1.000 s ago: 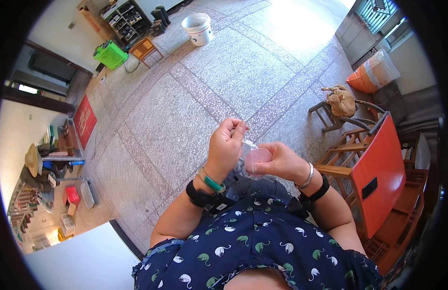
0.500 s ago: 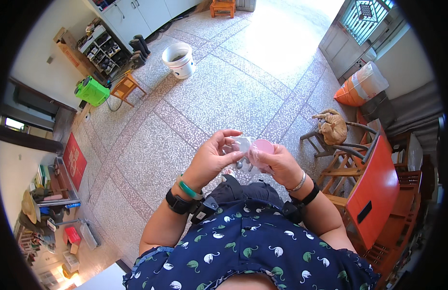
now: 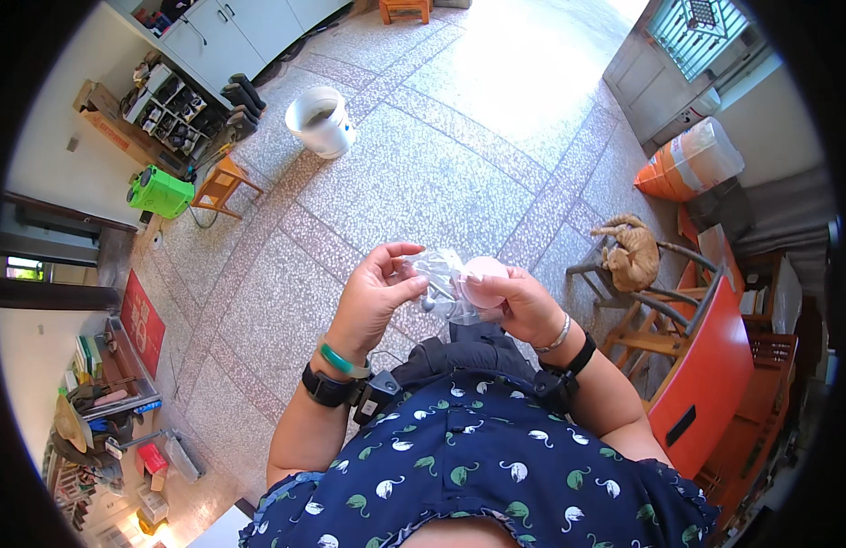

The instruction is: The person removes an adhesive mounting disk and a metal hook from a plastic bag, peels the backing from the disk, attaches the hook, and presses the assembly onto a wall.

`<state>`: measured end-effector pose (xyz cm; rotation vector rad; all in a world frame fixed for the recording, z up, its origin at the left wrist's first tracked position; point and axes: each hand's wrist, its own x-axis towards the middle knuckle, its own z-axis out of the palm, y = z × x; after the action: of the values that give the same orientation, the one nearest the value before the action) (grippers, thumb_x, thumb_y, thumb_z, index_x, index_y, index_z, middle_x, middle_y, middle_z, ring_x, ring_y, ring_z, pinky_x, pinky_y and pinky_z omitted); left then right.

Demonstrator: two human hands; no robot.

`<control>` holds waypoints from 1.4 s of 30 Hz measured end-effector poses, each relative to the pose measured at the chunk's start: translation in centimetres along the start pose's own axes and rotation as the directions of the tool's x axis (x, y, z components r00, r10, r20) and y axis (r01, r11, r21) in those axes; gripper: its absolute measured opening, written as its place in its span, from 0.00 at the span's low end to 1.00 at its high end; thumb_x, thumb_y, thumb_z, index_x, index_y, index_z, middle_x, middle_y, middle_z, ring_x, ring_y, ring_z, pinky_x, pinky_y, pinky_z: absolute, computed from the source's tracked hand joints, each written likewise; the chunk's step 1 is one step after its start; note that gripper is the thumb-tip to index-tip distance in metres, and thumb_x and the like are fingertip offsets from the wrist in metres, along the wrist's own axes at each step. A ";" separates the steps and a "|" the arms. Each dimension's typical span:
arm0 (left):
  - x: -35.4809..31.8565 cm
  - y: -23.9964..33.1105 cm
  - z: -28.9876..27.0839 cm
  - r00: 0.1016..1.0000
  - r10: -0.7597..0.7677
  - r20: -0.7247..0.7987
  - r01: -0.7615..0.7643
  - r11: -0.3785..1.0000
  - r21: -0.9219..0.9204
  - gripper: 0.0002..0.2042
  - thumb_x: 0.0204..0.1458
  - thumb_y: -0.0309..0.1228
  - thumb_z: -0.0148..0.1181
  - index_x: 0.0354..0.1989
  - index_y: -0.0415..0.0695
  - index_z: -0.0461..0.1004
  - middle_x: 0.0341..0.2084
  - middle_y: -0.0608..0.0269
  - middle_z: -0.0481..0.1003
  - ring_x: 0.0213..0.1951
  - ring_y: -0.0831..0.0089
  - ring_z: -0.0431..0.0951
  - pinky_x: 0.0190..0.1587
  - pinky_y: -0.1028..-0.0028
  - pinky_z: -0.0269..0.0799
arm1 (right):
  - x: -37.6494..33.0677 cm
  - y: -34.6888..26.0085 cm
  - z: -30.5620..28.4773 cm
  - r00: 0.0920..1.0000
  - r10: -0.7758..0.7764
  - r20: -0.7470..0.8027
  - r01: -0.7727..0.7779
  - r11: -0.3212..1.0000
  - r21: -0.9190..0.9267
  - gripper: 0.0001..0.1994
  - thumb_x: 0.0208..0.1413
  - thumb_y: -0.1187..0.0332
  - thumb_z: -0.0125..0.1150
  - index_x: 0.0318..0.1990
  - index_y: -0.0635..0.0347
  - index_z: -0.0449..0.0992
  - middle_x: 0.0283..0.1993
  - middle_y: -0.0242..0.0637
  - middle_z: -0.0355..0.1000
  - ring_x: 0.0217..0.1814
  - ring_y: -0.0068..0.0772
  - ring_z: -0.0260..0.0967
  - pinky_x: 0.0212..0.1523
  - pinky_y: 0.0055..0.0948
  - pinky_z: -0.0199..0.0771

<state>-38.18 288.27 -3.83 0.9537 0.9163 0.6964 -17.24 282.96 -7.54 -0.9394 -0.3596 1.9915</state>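
In front of my waist I hold a crinkled clear plastic bag (image 3: pixel 438 271) between both hands. My left hand (image 3: pixel 370 297) pinches one side of it between thumb and fingers. My right hand (image 3: pixel 533 306) grips a round, flat pink object (image 3: pixel 483 279), thumb pressed on its face. Part of the plastic lies against the pink piece; whether that piece is inside the bag I cannot tell. A small dark shape shows through or beneath the plastic near my left fingertips, too small to name.
A white bucket (image 3: pixel 321 123) stands ahead on the speckled floor. To the right, a cat (image 3: pixel 631 256) lies curled on a chair beside a red table (image 3: pixel 706 393) with a dark phone-like object. A green tank (image 3: pixel 160 193) and small wooden chair (image 3: pixel 224 187) stand far left.
The plastic has been drawn out wider between my hands, and my left hand has moved slightly left. The pink piece has tilted and shifted a little left. My head view has turned slightly.
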 end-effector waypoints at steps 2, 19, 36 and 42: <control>2.1 0.7 0.4 1.000 -0.008 -0.025 0.007 1.000 -0.019 0.19 0.47 0.22 0.59 0.48 0.36 0.65 0.31 0.66 0.68 0.34 0.79 0.71 0.39 0.79 0.71 | 1.0 -2.7 -0.3 0.999 0.005 0.040 -0.005 1.000 0.007 0.14 0.50 0.65 0.61 0.41 0.66 0.74 0.37 0.33 0.73 0.37 0.20 0.70 0.34 0.17 0.67; 13.1 5.0 6.2 0.992 -0.082 -0.094 0.104 0.960 0.261 0.11 0.51 0.22 0.50 0.41 0.38 0.75 0.26 0.71 0.72 0.28 0.87 0.67 0.33 0.85 0.62 | 6.2 -14.3 -5.5 0.997 -0.065 0.036 0.066 0.998 -0.026 0.14 0.51 0.61 0.60 0.39 0.62 0.75 0.32 0.30 0.72 0.22 0.13 0.55 0.22 0.15 0.53; 15.6 5.6 2.9 0.992 0.045 -0.121 -0.012 0.965 0.264 0.09 0.50 0.32 0.61 0.25 0.39 0.73 0.18 0.73 0.70 0.20 0.88 0.63 0.22 0.85 0.57 | 9.2 -14.1 -2.4 0.994 -0.095 -0.056 0.090 0.992 -0.087 0.15 0.52 0.59 0.59 0.38 0.63 0.75 0.29 0.29 0.70 0.20 0.14 0.53 0.21 0.15 0.51; 14.9 6.2 1.4 0.985 0.078 -0.155 -0.036 0.967 0.253 0.10 0.50 0.32 0.60 0.22 0.41 0.72 0.16 0.73 0.69 0.19 0.89 0.62 0.21 0.85 0.57 | 10.4 -13.3 -1.2 0.990 -0.119 -0.082 0.112 0.990 -0.088 0.15 0.53 0.60 0.57 0.39 0.63 0.74 0.29 0.30 0.69 0.21 0.15 0.54 0.21 0.15 0.53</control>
<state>-30.87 302.64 -2.86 1.1618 1.1445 0.7276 -11.90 298.93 -5.84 -1.0311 -0.4408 1.8362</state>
